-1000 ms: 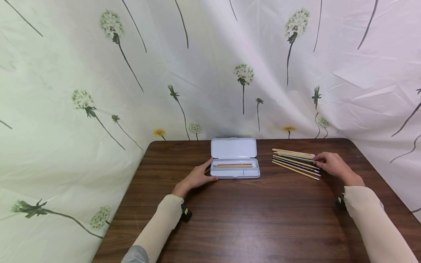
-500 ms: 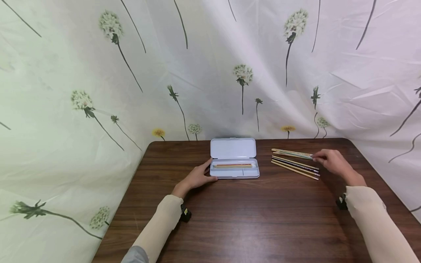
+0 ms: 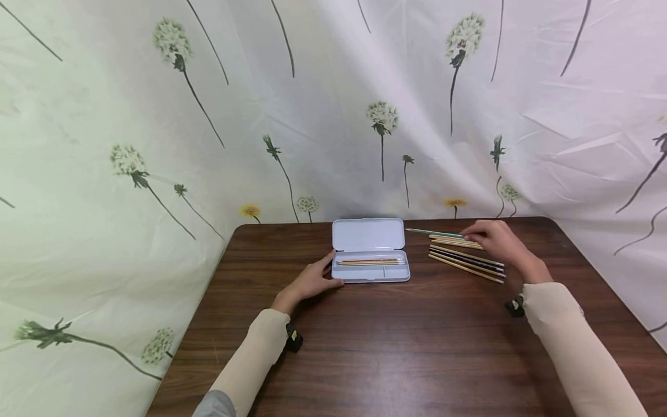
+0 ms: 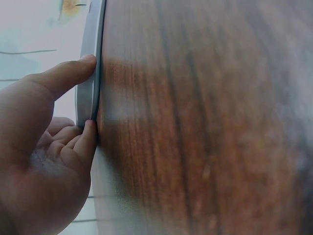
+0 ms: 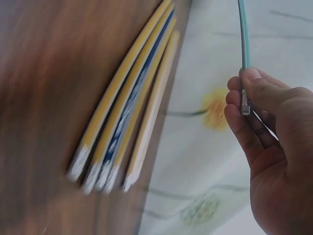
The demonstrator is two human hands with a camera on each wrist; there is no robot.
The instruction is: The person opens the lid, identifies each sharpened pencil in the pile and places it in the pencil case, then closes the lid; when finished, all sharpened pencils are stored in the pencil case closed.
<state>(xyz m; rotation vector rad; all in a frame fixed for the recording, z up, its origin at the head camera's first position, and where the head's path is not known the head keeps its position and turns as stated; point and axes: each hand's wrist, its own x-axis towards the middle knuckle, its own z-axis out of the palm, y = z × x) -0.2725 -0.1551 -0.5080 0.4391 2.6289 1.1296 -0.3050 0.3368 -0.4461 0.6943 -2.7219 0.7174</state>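
Note:
A pale, open pencil case (image 3: 367, 234) lies at the back middle of the table, its lid tipped back and a few pencils (image 3: 367, 262) in the long rear compartment. My left hand (image 3: 311, 279) grips the case's left end; in the left wrist view the thumb is on the case's side (image 4: 88, 98) and the fingers are at its end. A teal pencil (image 3: 436, 232) is pinched near its eraser end by my right hand (image 3: 497, 238), raised off the table with its tip toward the lid. In the right wrist view, thumb and fingers close on the pencil (image 5: 245, 44).
Several loose pencils (image 3: 465, 267), yellow ones and a dark one, lie side by side on the table right of the case, below my right hand. The dark wood table (image 3: 385, 336) ends at a hanging cloth (image 3: 323, 145) with a dandelion print.
My right hand has lifted the teal pencil from the loose pencils and moved it left and up, toward the case. My left hand has stayed on the case.

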